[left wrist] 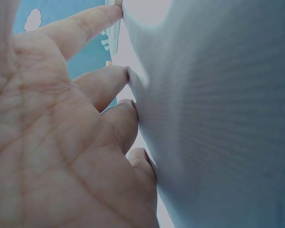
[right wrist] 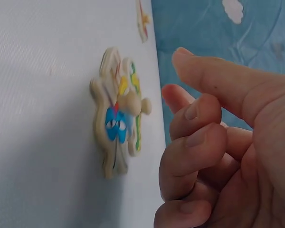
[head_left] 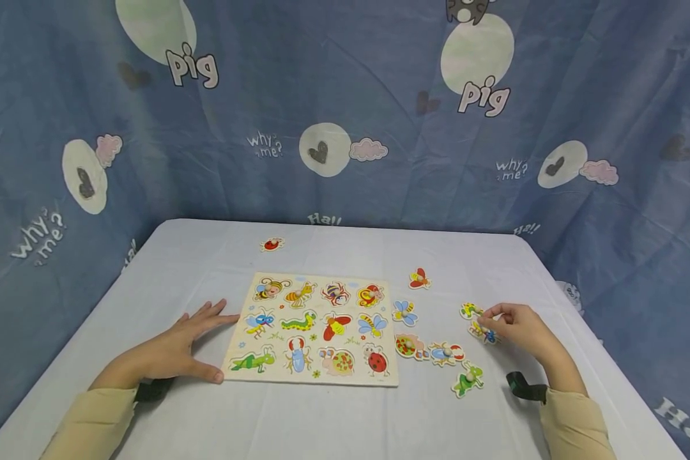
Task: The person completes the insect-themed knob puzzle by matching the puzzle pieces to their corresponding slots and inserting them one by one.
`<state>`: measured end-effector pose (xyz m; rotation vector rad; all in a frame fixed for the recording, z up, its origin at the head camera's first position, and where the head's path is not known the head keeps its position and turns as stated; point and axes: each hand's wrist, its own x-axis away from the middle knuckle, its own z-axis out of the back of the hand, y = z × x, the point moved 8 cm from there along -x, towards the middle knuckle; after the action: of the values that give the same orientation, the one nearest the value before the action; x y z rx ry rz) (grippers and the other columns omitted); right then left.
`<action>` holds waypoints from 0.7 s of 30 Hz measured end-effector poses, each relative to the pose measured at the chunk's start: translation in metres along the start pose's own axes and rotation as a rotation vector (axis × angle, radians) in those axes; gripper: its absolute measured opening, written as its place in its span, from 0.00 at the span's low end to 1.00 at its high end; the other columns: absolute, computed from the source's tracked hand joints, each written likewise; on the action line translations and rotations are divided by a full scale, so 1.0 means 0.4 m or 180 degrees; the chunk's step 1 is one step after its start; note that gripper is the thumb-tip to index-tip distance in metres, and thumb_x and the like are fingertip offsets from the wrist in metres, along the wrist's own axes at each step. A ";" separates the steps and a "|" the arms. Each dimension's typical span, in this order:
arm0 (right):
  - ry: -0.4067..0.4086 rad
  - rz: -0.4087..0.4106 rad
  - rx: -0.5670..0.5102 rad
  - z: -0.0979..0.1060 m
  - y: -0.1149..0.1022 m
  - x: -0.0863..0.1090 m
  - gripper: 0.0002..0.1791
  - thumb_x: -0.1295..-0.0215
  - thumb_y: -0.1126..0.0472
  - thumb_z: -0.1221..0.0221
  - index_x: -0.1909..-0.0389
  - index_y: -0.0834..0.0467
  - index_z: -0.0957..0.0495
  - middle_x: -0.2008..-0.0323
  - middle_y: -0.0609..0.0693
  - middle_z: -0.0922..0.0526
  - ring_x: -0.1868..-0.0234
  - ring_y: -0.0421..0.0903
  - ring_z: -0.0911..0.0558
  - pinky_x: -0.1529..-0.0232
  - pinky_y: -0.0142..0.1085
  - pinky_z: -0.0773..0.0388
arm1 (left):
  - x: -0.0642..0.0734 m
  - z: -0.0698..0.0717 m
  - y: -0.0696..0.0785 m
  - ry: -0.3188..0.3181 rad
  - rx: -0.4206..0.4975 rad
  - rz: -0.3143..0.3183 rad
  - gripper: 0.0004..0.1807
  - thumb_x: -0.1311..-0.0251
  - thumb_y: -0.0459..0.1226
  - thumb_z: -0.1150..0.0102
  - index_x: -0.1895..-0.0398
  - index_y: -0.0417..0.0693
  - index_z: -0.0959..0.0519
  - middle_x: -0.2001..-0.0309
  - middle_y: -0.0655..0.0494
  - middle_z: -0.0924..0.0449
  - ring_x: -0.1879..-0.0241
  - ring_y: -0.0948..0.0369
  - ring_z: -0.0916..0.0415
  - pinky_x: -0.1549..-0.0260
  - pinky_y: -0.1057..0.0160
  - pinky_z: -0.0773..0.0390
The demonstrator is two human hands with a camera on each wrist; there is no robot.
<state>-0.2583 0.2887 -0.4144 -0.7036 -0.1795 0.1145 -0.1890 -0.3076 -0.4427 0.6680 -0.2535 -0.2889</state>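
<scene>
A wooden insect puzzle board (head_left: 345, 381) lies flat on the table. My left hand (head_left: 175, 342) is spread beside it, thumb and index finger touching its left edge. Those fingers (left wrist: 118, 123) rest on the tabletop in the left wrist view. My right hand (head_left: 517, 329) hovers at a blue mosquito piece (right wrist: 116, 124) and a green-and-yellow caterpillar piece (head_left: 469, 310), both with round knobs. In the right wrist view the two pieces overlap in line of sight. Its fingers are loosely curled there, thumb and index apart, and a gap separates them from the knobs.
Right of the board lie a red-winged piece (head_left: 420, 279), a dragonfly (head_left: 405, 313), a snail (head_left: 408, 345), a beetle (head_left: 446, 353) and a grasshopper (head_left: 468, 379). A ladybug piece (head_left: 273, 245) lies behind the board. A blue printed curtain (head_left: 345, 198) hangs behind the table.
</scene>
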 end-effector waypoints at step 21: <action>-0.0069 -0.0177 0.0047 -0.020 0.056 -0.006 0.17 0.30 0.52 0.30 0.56 0.63 0.17 0.80 0.42 0.29 0.76 0.39 0.31 0.75 0.32 0.36 | 0.003 -0.001 0.007 0.0008 0.0046 0.0003 0.61 0.62 0.51 0.11 0.20 0.53 0.31 0.14 0.30 0.56 0.15 0.27 0.68 0.25 0.16 0.68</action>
<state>-0.2599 0.3004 -0.4352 -0.6822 -0.2187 0.0704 -0.1875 -0.3057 -0.4410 0.6826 -0.2535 -0.2856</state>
